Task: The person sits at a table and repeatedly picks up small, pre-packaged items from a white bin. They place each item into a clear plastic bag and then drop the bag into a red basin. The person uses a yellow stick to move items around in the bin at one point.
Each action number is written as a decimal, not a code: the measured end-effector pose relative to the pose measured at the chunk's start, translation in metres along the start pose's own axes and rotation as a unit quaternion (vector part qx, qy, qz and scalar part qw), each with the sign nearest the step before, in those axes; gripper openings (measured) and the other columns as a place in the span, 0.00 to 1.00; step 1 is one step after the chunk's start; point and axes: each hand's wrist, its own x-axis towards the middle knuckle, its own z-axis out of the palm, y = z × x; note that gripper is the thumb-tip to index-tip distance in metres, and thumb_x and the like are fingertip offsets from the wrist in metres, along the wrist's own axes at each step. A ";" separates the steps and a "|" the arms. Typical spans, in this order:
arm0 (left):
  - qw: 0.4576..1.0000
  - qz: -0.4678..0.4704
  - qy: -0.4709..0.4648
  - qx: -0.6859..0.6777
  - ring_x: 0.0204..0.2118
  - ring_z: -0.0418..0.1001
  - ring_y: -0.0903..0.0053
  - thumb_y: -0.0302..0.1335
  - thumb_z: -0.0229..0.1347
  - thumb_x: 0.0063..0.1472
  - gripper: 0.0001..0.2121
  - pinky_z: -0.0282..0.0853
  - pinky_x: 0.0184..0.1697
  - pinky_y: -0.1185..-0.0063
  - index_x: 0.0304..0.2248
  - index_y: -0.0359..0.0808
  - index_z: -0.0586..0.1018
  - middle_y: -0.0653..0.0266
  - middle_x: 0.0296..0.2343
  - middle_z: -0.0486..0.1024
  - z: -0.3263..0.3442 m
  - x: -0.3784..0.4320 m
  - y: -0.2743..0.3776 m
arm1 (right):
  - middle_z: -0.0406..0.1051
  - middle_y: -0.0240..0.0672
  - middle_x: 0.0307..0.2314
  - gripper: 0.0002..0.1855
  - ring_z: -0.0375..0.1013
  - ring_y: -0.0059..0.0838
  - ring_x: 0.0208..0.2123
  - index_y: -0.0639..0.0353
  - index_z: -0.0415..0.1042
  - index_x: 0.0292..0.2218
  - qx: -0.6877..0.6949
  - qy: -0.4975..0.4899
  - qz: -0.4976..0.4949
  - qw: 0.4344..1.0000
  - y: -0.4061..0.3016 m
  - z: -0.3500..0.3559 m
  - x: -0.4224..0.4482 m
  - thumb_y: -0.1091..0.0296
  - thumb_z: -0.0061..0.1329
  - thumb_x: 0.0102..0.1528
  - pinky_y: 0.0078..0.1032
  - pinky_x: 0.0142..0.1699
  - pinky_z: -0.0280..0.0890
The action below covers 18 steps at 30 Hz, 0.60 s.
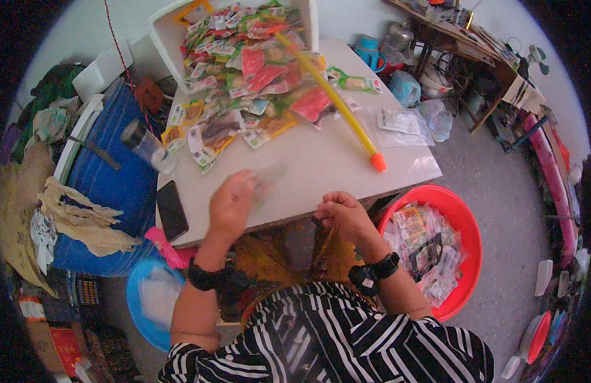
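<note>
My left hand (232,203), blurred by motion, is raised over the near left part of the white table (295,179). A thin, clear plastic bag or packet (272,176) shows as a blur at its fingertips. My right hand (341,213) is at the table's near edge with its fingers curled; whether something is in them cannot be told. Beyond the hands, small printed food packets (218,131) spill from a tipped white foam box (165,48). A yellow tube with orange ends (345,112) slants across the table's right half.
A black phone (172,210) lies at the left edge near a clear jar (144,141). Flat clear bags (405,127) lie at the right. A red basin (472,249) of packets is beside my right arm; a blue basin (137,306) with clear bags is at lower left, near a blue barrel (104,191).
</note>
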 end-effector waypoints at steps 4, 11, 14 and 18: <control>0.964 -0.065 -0.058 -0.250 0.32 0.66 0.80 0.28 0.42 0.53 0.10 0.59 0.38 0.82 0.31 0.29 0.69 0.62 0.29 0.69 -0.014 0.009 0.023 | 0.64 0.34 0.29 0.10 0.64 0.23 0.33 0.58 0.60 0.34 -0.044 0.019 -0.155 0.987 -0.025 0.008 -0.010 0.74 0.41 0.46 0.18 0.34 0.59; 0.973 -0.060 -0.208 -0.077 0.34 0.66 0.77 0.24 0.42 0.52 0.09 0.59 0.38 0.81 0.31 0.30 0.70 0.60 0.30 0.69 0.000 -0.030 0.045 | 0.64 0.36 0.31 0.21 0.63 0.33 0.36 0.63 0.59 0.36 -0.538 -0.021 -0.508 0.673 -0.088 0.051 -0.055 0.67 0.47 0.40 0.27 0.42 0.56; 0.965 0.007 -0.256 -0.057 0.35 0.66 0.75 0.23 0.42 0.51 0.08 0.59 0.38 0.81 0.31 0.30 0.70 0.59 0.31 0.69 0.008 -0.042 0.047 | 0.64 0.39 0.24 0.17 0.64 0.37 0.30 0.63 0.62 0.30 -0.652 -0.162 -0.334 0.661 -0.087 0.062 -0.062 0.66 0.48 0.36 0.30 0.35 0.59; 0.948 -0.022 -0.291 -0.124 0.34 0.66 0.75 0.22 0.42 0.50 0.08 0.59 0.38 0.81 0.31 0.29 0.70 0.58 0.31 0.69 0.024 -0.046 0.045 | 0.63 0.41 0.16 0.09 0.64 0.42 0.22 0.63 0.61 0.19 -0.637 -0.175 -0.318 0.680 -0.069 0.049 -0.066 0.68 0.44 0.35 0.33 0.26 0.59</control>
